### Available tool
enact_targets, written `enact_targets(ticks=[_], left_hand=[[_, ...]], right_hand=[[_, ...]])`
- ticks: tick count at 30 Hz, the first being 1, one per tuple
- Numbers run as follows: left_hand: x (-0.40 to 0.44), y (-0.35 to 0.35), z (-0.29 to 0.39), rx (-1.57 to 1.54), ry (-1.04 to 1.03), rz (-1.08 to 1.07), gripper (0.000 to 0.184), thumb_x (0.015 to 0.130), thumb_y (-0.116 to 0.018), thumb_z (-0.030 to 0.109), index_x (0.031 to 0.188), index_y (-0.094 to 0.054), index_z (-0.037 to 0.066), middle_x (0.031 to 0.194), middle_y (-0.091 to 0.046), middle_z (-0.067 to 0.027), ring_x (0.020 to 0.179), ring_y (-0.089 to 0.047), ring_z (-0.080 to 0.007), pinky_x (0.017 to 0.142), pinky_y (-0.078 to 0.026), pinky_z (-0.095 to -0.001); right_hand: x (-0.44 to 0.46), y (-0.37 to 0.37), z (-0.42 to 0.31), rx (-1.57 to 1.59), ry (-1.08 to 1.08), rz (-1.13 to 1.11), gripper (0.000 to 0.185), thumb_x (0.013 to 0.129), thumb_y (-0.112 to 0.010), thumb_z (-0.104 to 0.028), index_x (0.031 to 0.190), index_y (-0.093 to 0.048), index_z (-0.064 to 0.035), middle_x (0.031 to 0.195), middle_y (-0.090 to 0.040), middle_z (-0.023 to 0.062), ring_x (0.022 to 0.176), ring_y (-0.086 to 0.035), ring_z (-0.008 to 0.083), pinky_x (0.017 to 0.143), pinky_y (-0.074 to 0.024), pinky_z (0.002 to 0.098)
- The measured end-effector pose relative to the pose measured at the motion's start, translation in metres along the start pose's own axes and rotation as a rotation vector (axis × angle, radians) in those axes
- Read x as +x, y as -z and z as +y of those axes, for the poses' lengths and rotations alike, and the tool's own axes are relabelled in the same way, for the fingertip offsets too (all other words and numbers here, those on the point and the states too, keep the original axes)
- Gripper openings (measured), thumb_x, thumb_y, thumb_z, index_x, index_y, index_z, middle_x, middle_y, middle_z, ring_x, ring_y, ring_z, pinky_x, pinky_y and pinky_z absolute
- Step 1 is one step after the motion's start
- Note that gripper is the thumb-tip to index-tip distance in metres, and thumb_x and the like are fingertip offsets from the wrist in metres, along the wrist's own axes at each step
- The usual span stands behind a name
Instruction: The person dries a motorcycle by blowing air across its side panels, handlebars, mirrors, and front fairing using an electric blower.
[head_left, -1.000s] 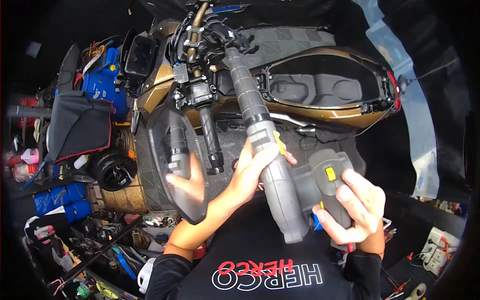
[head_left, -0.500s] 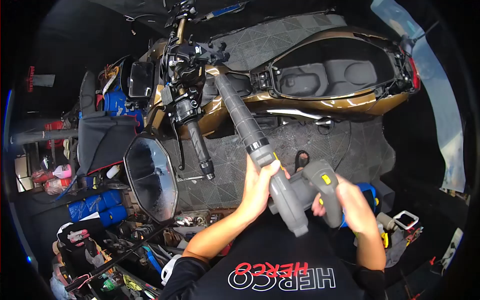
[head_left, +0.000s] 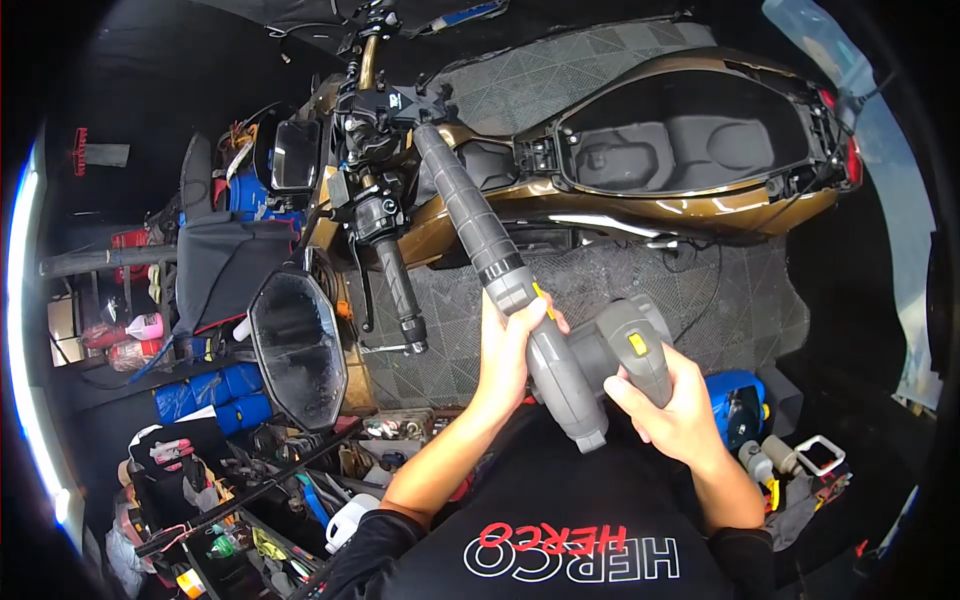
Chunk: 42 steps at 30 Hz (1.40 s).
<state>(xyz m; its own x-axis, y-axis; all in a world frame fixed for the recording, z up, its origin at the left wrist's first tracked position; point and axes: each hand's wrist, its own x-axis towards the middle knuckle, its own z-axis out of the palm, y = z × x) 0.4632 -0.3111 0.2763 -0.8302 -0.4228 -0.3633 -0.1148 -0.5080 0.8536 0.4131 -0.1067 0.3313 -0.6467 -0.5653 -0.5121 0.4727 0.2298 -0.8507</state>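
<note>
A grey handheld blower [head_left: 566,380] with yellow buttons is held between both hands in front of my black shirt. My left hand [head_left: 508,345] wraps round its body just behind the long ribbed nozzle [head_left: 462,205]. Closed on the rear handle [head_left: 647,372], my right hand [head_left: 672,412] has its thumb across the grip. The nozzle points away from me, its tip in front of the handlebar centre [head_left: 395,103] of a brown scooter [head_left: 640,212]; I cannot tell whether they touch. The scooter's seat is off, and its black storage bay [head_left: 690,150] lies exposed.
A mirror [head_left: 297,345] and a handlebar grip [head_left: 400,290] stick out toward me on the left. Cluttered tools and parts [head_left: 250,500] lie at the lower left, near blue containers [head_left: 215,393]. Bottles [head_left: 757,462] stand at the right. Grey textured mats [head_left: 620,270] cover the floor.
The right hand, blurred before, now sits firmly round the handle, thumb over it. The blower has shifted slightly left with its nozzle nearer the handlebar centre. The scooter appears slightly farther right in view.
</note>
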Motion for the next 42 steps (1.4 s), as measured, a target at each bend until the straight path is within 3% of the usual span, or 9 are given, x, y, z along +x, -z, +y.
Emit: enact_targets(ticks=[21,30,36,39,40,41,42], left_hand=[[0.028,-0.008,-0.018,0.072,0.004,-0.028,0.033,0.093,-0.068,0.018,0.113,-0.044,0.006,0.089,-0.060,-0.0089,0.075,-0.067,-0.0186,0.069,-0.056,-0.0334],[0.038,0.001,-0.023,0.134,0.109,-0.117,0.033,0.093,-0.068,0.020,0.114,-0.046,0.006,0.091,-0.062,-0.0092,0.079,-0.069,-0.0181,0.067,-0.057,-0.0318],[0.041,0.007,-0.033,0.139,0.078,-0.132,0.034,0.094,-0.068,0.020,0.117,-0.047,0.006,0.095,-0.066,-0.0098,0.086,-0.068,-0.0168,0.077,-0.057,-0.0328],[0.041,0.007,-0.033,0.225,0.045,-0.176,0.034,0.096,-0.067,0.020,0.119,-0.048,0.005,0.098,-0.066,-0.0105,0.092,-0.067,-0.0177,0.084,-0.056,-0.0348],[0.040,0.002,-0.031,0.254,-0.017,-0.206,0.036,0.097,-0.067,0.021,0.122,-0.048,0.005,0.101,-0.067,-0.0115,0.096,-0.067,-0.0182,0.087,-0.055,-0.0350],[0.037,-0.005,-0.024,0.259,-0.018,-0.208,0.039,0.098,-0.067,0.023,0.127,-0.049,0.003,0.106,-0.067,-0.0125,0.101,-0.066,-0.0194,0.090,-0.054,-0.0357],[0.035,-0.011,-0.017,0.263,-0.018,-0.211,0.043,0.099,-0.067,0.024,0.131,-0.050,0.001,0.111,-0.068,-0.0135,0.105,-0.066,-0.0206,0.093,-0.053,-0.0364]], right_hand=[[0.020,0.017,0.015,0.011,-0.023,0.080,0.031,0.089,-0.076,-0.020,0.111,-0.067,0.0005,0.087,-0.069,0.0031,0.079,-0.061,0.0104,0.076,-0.0512,0.0295],[0.020,0.023,0.011,-0.092,0.029,0.121,0.035,0.085,-0.079,-0.021,0.111,-0.069,0.0004,0.087,-0.070,0.0048,0.080,-0.063,0.0118,0.078,-0.0522,0.0311],[0.021,0.023,0.018,-0.101,0.015,0.129,0.036,0.084,-0.079,-0.020,0.112,-0.069,0.0006,0.088,-0.070,0.0052,0.084,-0.064,0.0130,0.082,-0.0521,0.0321],[0.020,0.029,0.023,-0.001,-0.001,0.127,0.025,0.085,-0.078,-0.015,0.100,-0.066,-0.0001,0.075,-0.065,0.0021,0.061,-0.058,0.0083,0.058,-0.0481,0.0267],[0.018,0.032,0.020,0.094,-0.040,0.114,0.021,0.086,-0.077,-0.014,0.096,-0.065,-0.0009,0.070,-0.063,0.0005,0.052,-0.054,0.0063,0.049,-0.0442,0.0245],[0.018,0.034,0.018,0.107,0.016,0.160,0.016,0.086,-0.075,-0.010,0.091,-0.063,-0.0029,0.064,-0.058,-0.0020,0.040,-0.044,0.0036,0.037,-0.0333,0.0222],[0.018,0.044,0.018,0.134,-0.003,0.157,0.013,0.085,-0.073,-0.008,0.093,-0.064,-0.0020,0.064,-0.058,-0.0011,0.040,-0.046,0.0048,0.038,-0.0354,0.0222]])
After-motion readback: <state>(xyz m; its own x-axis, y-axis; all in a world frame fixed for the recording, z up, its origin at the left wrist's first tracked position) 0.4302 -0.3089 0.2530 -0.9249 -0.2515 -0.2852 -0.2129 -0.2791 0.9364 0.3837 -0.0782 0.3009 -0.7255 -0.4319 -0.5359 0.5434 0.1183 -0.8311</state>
